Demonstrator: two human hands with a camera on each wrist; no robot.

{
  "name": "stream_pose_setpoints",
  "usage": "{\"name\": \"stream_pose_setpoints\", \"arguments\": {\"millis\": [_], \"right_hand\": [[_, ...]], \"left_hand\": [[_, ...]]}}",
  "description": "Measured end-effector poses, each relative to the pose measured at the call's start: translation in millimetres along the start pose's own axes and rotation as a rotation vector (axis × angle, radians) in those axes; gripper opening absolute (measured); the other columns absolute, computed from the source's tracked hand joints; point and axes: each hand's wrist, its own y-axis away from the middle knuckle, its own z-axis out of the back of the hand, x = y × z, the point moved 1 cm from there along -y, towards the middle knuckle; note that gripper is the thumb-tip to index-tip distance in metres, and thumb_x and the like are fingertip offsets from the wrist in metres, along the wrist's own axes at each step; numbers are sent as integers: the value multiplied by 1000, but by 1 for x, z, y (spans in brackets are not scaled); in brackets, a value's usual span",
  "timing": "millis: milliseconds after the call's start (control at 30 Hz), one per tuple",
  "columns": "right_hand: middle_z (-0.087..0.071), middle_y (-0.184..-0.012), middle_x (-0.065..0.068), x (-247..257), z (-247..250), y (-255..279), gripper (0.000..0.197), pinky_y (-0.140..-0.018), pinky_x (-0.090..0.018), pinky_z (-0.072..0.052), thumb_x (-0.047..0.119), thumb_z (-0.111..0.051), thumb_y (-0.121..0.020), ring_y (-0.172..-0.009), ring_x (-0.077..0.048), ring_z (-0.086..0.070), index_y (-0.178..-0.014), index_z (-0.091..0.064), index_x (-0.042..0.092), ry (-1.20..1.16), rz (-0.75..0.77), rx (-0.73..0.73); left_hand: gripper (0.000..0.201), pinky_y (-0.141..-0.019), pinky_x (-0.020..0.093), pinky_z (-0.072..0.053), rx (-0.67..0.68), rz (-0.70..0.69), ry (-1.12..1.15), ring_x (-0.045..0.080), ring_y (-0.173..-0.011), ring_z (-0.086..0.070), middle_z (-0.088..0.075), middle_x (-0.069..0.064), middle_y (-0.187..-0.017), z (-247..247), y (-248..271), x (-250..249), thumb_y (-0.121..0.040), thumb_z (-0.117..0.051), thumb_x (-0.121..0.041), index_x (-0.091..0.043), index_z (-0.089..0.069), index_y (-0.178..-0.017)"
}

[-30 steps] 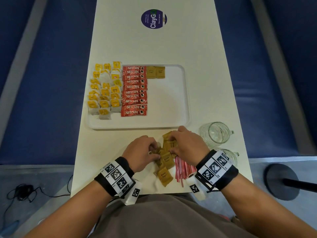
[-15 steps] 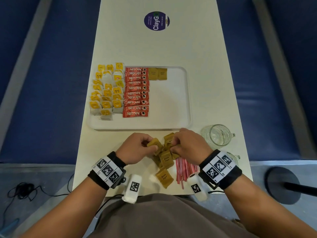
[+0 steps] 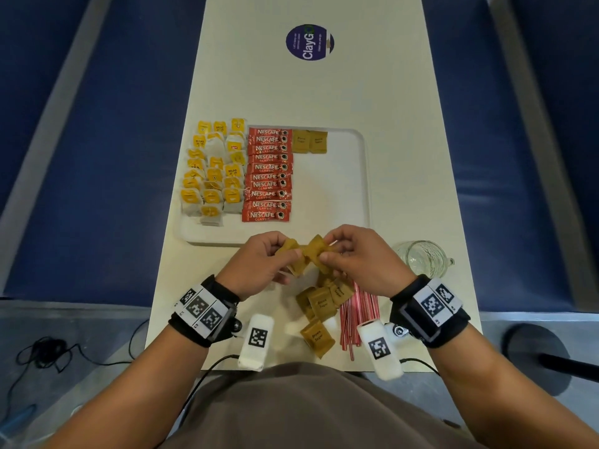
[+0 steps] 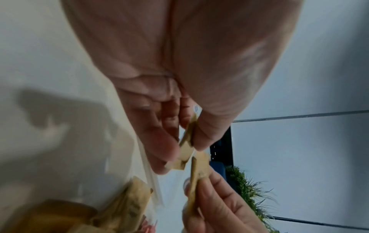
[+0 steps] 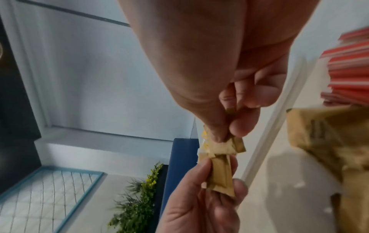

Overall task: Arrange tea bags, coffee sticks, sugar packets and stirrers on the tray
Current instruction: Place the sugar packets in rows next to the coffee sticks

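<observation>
Both hands hover just in front of the white tray (image 3: 364,189), each pinching a brown sugar packet. My left hand (image 3: 288,252) holds one packet (image 3: 296,266) between thumb and fingers (image 4: 167,149). My right hand (image 3: 327,251) pinches another packet (image 3: 313,247), and the two packets touch at their ends. The wrist views show the same: left packet (image 4: 186,146), right packet (image 5: 227,147). On the tray lie yellow tea bags (image 3: 214,170), red coffee sticks (image 3: 267,176) and two sugar packets (image 3: 309,141). Loose sugar packets (image 3: 322,303) and red stirrers (image 3: 358,314) lie on the table below my hands.
A glass mug (image 3: 421,259) stands right of my right hand, near the table's right edge. The tray's right half (image 3: 330,196) is bare. A round purple sticker (image 3: 309,42) sits at the far end of the narrow table. Blue floor flanks both sides.
Both hands have risen off the sugar pile and moved towards the tray, each taking up a brown packet. The packets now meet between the fingertips.
</observation>
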Motion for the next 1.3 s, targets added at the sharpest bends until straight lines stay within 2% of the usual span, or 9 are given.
{"name": "stream_pose_setpoints", "arguments": {"millis": [100,433,633,767,867,1033,1100,1167,1300], "right_hand": [[-76,-89,-6,7,-4,-3,22,-56,-20,-53,11,-69,-95,-67,-15,-71,-117,-68,16,-112,-8,32],[-78,-91,-6,18,-15,-20,12,-59,-28,-54,14,-66,-98,-68,-16,-71,-109,-72,14,-151,28,-2],[-76,-94,-8,20,-14,-31,13,-80,-44,-62,10,-64,-97,-87,-25,-73,-103,-74,15,-132,56,-49],[-75,-98,-12,25,-18,-36,8,-72,-40,-62,13,-64,-100,-82,-24,-75,-105,-70,11,-234,61,-71],[-75,-88,-6,27,-19,-40,8,-63,-32,-57,12,-67,-98,-73,-19,-71,-103,-72,10,-224,76,-107],[-78,-87,1,29,-13,-49,14,-74,-32,-60,11,-69,-95,-76,-14,-68,-104,-78,18,-123,101,-87],[-78,-90,2,32,-14,-50,19,-76,-29,-59,11,-70,-93,-77,-11,-69,-103,-77,25,-99,109,-56],[-77,-90,6,33,-16,-52,25,-74,-21,-57,7,-71,-92,-77,-3,-70,-103,-73,30,-103,109,-32],[-75,-102,3,29,-18,-60,32,-80,-27,-59,7,-73,-91,-77,-8,-70,-120,-68,19,-183,87,-131]], "left_hand": [[8,-57,25,-55,-19,-20,54,17,-72,-65,-73,12,-89,1,-2,-5,-97,-65,-11,-5,-68,-103],[12,-53,25,-51,-126,-124,-35,14,-65,-65,-72,6,-79,14,-10,-18,-96,-68,-19,-10,-72,-103],[5,-49,13,-44,-86,-128,-98,3,-53,-59,-65,0,-68,19,-11,-23,-95,-67,-7,-4,-71,-96],[12,-50,14,-44,-49,-123,-163,4,-53,-57,-62,1,-68,20,-13,-21,-95,-69,-12,0,-69,-91],[16,-56,22,-51,-28,-124,-181,9,-60,-59,-64,4,-71,20,-16,-19,-94,-70,-16,-2,-70,-87],[9,-62,28,-58,-72,-150,-134,7,-67,-64,-69,-5,-74,28,-21,-18,-96,-69,-20,-13,-72,-92],[7,-70,34,-60,-85,-160,-147,13,-74,-67,-72,1,-81,32,-24,-18,-95,-70,-21,-15,-74,-93],[7,-68,29,-59,-80,-167,-171,12,-74,-68,-74,7,-86,34,-25,-19,-95,-69,-19,-14,-74,-93],[9,-66,26,-55,-108,-184,-211,10,-72,-65,-72,11,-87,37,-28,-19,-95,-70,-22,-14,-73,-92]]}}
